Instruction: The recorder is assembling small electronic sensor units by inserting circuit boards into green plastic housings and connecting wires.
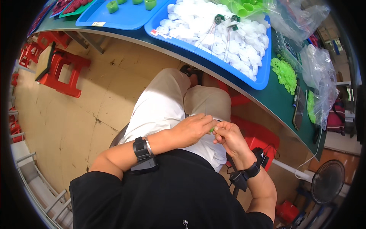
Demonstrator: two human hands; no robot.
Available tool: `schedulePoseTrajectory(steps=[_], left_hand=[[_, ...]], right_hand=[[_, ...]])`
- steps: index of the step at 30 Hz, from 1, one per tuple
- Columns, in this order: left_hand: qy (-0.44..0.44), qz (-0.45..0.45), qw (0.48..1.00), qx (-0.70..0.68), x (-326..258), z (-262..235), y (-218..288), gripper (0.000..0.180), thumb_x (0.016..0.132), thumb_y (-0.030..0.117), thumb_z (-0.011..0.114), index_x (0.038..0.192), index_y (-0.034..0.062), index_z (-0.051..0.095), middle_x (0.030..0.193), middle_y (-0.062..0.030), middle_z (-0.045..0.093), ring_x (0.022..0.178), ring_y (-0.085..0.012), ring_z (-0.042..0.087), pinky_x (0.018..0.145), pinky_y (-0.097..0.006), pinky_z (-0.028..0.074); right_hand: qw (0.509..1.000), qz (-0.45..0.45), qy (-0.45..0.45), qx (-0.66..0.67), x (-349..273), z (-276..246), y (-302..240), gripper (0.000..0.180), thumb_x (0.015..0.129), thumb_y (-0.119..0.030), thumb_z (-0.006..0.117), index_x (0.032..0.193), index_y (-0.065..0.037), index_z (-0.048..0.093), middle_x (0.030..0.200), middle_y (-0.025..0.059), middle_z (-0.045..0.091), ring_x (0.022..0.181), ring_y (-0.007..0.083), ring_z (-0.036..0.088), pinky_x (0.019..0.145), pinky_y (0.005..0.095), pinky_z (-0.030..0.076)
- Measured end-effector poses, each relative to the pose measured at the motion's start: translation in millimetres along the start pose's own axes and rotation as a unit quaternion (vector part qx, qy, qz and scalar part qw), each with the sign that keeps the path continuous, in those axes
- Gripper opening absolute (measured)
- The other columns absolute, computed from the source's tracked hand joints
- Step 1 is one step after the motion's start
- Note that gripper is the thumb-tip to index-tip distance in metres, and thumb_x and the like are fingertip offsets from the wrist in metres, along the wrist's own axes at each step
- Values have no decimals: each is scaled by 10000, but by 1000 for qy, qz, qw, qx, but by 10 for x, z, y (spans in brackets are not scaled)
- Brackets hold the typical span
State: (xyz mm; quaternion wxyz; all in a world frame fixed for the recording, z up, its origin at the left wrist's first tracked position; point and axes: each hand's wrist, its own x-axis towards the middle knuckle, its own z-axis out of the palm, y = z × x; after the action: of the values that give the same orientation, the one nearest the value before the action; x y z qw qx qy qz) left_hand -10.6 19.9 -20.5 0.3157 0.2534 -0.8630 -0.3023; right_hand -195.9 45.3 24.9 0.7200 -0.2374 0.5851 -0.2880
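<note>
My left hand and my right hand meet over my lap, fingertips pinched together on a small green part. Most of that part is hidden by my fingers. Both wrists wear black bands. Up on the green table, a blue tray holds several white round discs and a few small green circuit pieces with thin wires. A heap of small green parts lies to the right of that tray.
A second blue tray with green cups sits further left. Clear plastic bags and a dark phone lie at the table's right end. Red stools stand on the floor at left; a black fan at lower right.
</note>
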Motion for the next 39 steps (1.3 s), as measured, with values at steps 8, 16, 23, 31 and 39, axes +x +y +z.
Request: schedulePoseTrajectory(steps=[8,16,23,31,39], left_hand=[[43,-65,967,-244,20,-11,-43,405,849,70,638,1230,-25,540,988,-85,548,913,-213,549,771,-309,472],[30,-265,611,-745,126,-52,37,417,986,315,509,1259,0,534,970,-27,525,884,-110,478,786,-238,422],[34,-335,516,-787,138,-12,-28,448,1022,404,371,1032,19,601,816,-41,541,716,-106,482,603,-241,400],[62,-382,516,-764,109,-44,-77,454,996,450,411,841,60,582,710,-49,510,546,-97,387,489,-220,330],[43,-397,532,-746,157,-80,-63,483,1007,458,374,805,61,561,691,-50,497,491,-74,331,462,-214,291]], right_hand=[[944,-244,48,-216,-102,75,103,70,955,-53,519,936,12,536,752,32,575,601,63,538,579,217,475],[966,-236,29,-101,-137,3,-59,118,961,-96,537,999,11,571,868,42,593,685,75,554,665,223,470],[946,-269,31,-178,-179,118,-48,115,934,-87,582,983,17,572,841,34,615,687,77,576,637,221,472],[826,-447,220,-263,-425,-83,-540,67,910,-53,606,907,13,598,790,18,604,644,68,552,576,213,447],[608,-418,482,-471,-523,-1296,-1490,185,906,-130,589,1015,15,628,909,135,649,796,236,633,706,322,488]])
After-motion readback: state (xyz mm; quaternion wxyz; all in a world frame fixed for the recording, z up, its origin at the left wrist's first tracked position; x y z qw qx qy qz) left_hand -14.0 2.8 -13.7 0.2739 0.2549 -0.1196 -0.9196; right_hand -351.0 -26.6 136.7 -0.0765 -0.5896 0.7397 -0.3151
